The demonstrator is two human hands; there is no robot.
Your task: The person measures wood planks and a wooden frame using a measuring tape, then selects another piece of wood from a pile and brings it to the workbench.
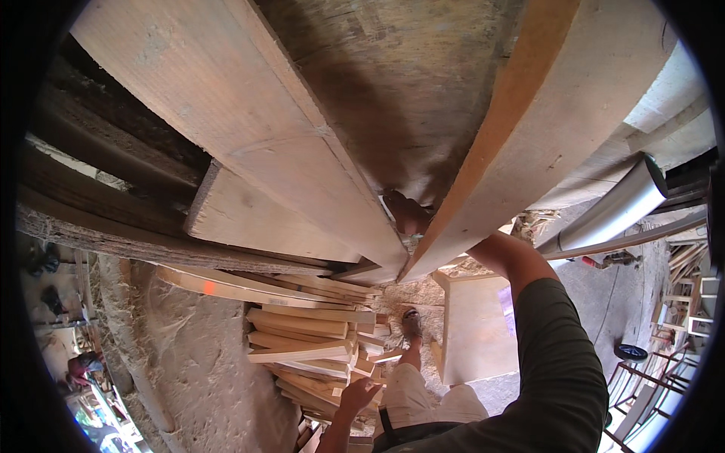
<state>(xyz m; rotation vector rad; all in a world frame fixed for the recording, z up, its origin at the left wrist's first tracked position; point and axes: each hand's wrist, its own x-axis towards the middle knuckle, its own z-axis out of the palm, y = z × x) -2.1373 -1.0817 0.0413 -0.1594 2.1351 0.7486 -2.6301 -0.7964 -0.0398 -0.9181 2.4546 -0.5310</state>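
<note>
While the right hand shows between the left board and the right board, the left hand is free

A worn, blotchy brown wooden surface shows between the boards. Around it is a dusty workshop: grey-brown floor, a pile of cut lumber left of the person's foot, a pale box to the right, and farther right a silver pipe and a black wheel.

Both boards are long and pale, running from the far side to near ends that come together mid-scene. The left one has a faint curved line across its face; the right one, an orange-brown edge. The right board partly hides the right hand, so its opening and any grip cannot be told. Low and near, the left hand is half open, fingers loosely bent, seemingly empty.
</note>
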